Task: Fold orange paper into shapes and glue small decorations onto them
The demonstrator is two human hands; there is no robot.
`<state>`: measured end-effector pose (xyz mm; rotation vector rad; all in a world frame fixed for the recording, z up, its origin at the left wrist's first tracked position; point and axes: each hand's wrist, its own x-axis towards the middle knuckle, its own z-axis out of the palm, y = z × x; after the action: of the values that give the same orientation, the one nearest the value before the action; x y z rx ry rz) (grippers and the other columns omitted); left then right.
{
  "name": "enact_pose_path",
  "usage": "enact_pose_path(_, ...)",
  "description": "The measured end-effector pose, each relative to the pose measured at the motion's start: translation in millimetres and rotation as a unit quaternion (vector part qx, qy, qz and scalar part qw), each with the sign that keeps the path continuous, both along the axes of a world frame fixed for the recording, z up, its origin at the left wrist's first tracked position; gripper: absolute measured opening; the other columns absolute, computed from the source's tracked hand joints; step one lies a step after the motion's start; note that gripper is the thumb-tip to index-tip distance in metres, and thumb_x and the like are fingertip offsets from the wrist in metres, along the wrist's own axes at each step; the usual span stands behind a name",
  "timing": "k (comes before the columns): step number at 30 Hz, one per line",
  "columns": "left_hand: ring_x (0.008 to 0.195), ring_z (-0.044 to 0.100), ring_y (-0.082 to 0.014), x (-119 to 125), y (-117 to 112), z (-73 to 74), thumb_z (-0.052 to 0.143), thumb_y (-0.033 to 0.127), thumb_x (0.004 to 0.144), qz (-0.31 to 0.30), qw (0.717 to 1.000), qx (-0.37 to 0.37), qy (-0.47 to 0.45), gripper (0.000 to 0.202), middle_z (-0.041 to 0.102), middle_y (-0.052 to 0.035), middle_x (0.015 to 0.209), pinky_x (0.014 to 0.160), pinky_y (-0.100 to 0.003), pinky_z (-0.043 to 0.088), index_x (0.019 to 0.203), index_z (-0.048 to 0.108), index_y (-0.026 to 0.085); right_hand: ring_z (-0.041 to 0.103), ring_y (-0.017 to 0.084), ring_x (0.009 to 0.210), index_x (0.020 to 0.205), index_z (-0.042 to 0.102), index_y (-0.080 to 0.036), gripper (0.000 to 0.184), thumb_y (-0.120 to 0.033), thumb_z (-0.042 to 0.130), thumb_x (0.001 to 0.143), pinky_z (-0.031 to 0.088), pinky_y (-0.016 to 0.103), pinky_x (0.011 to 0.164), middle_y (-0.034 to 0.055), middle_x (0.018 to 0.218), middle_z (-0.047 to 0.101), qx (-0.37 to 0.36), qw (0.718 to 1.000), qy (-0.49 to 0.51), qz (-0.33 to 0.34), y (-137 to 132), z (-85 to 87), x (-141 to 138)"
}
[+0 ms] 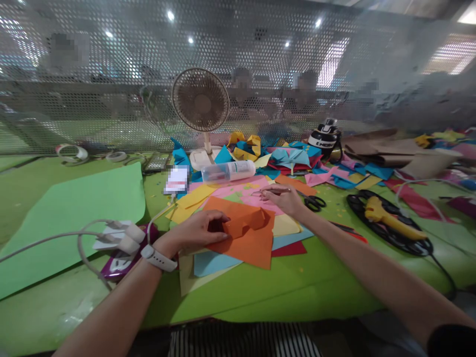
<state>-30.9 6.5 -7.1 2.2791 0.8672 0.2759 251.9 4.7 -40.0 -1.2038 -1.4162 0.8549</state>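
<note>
My left hand [199, 229] is curled around the left end of a folded orange paper piece [246, 223], thumb below and fingers above. That piece lies on a flat orange sheet [260, 248], stacked over light blue, cream and red sheets. In my right hand [285, 199] is a slim metal tool that looks like tweezers [273, 191], its tip pointing left over a pink sheet [238, 188] scattered with small yellow bits. Black-handled scissors [315, 202] lie just right of that hand.
Left are a large green sheet [74, 213] and a purple power strip [118, 265] with plugs. Behind the papers are a clear bottle [228, 171], fan [201, 101], folded-paper pile [286, 158] and black-and-white bottle [324, 140]. A yellow glue gun [390, 218] rests on a black tray [416, 246].
</note>
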Motion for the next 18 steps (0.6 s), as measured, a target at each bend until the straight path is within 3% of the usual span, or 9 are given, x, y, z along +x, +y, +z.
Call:
enact_pose_path(5,0.09,0.06,-0.0218,0.9,-1.0,1.8,0.065,0.043,0.075,-0.002,1.0,-0.002,-0.001,0.039,0.065,-0.007,0.104,0.08,-0.033,0.046,0.107,0.063,0.02,0.069,0.02,0.07,0.078,0.07,-0.017,0.03,-0.046,0.068,0.07,0.058,0.035,0.068,0.0064,0.076,0.072,0.008,1.0,0.0,-0.009,1.3,0.6,1.0)
enact_pose_path(9,0.079,0.06,-0.0185,1.9,-5.2,11.3,0.064,0.047,0.077,0.016,0.999,-0.041,-0.027,0.044,0.065,-0.0043,0.089,0.068,-0.029,0.046,0.111,0.06,0.019,0.069,0.022,0.074,0.081,0.07,-0.018,0.031,-0.047,0.068,0.071,0.058,0.037,0.072,0.0069,0.079,0.073,0.023,1.0,-0.008,-0.019,-4.1,11.1,1.7)
enact_pose_path(14,0.064,0.055,-0.0128,4.8,-6.1,13.5,0.053,0.048,0.085,0.112,0.982,-0.061,-0.138,0.036,0.059,-0.001,0.073,0.056,-0.024,0.042,0.1,0.059,0.016,0.07,0.023,0.081,0.093,0.072,-0.02,0.026,-0.041,0.064,0.079,0.058,0.038,0.076,0.0064,0.089,0.074,0.091,0.995,-0.032,0.028,-31.8,36.0,-14.4)
enact_pose_path(18,0.062,0.057,-0.0114,8.6,-7.9,10.0,0.048,0.047,0.089,0.123,0.964,-0.157,-0.176,0.033,0.062,-0.0015,0.074,0.052,-0.021,0.041,0.097,0.058,0.017,0.07,0.022,0.081,0.094,0.073,-0.027,0.017,-0.03,0.06,0.083,0.058,0.036,0.074,0.0032,0.087,0.074,0.172,0.974,-0.14,0.054,-58.2,49.4,-33.2)
